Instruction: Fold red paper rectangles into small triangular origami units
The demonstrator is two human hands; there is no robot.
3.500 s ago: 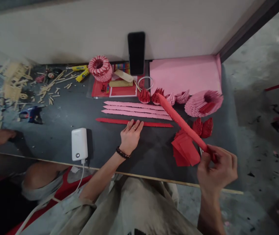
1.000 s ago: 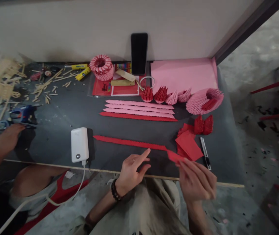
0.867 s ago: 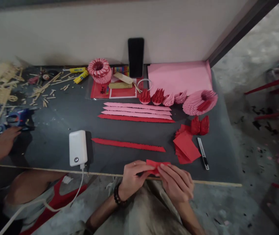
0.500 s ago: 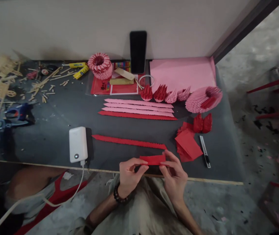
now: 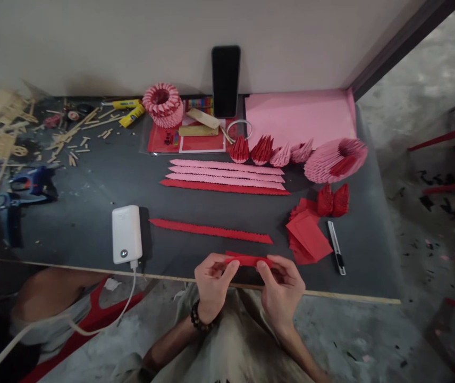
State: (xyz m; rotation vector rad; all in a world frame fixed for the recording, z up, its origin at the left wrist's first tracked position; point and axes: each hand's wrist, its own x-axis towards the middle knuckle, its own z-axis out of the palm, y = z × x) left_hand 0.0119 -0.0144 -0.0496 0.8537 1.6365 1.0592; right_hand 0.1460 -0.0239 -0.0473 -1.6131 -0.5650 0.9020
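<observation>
Between my hands a small red paper piece (image 5: 247, 260) is held level, partly folded along its length. My left hand (image 5: 215, 282) pinches its left end between thumb and fingers. At the right end my right hand (image 5: 281, 287) pinches it the same way. Just beyond lies a long red folded-paper strip (image 5: 211, 231) with a jagged edge. A stack of red paper rectangles (image 5: 309, 236) is to the right of my hands, beside a utility knife (image 5: 336, 248).
Pink strips (image 5: 225, 173) lie farther back, near several folded-paper clusters (image 5: 261, 151). A phone (image 5: 226, 80) leans on the wall. A white power bank (image 5: 127, 234) with a cable stands left. Wooden sticks (image 5: 72, 138) and a blue glue gun (image 5: 32, 183) lie far left.
The red paper piece has been folded narrower toward me, and both thumbs have moved up onto it. My right fingers have curled in behind its end.
</observation>
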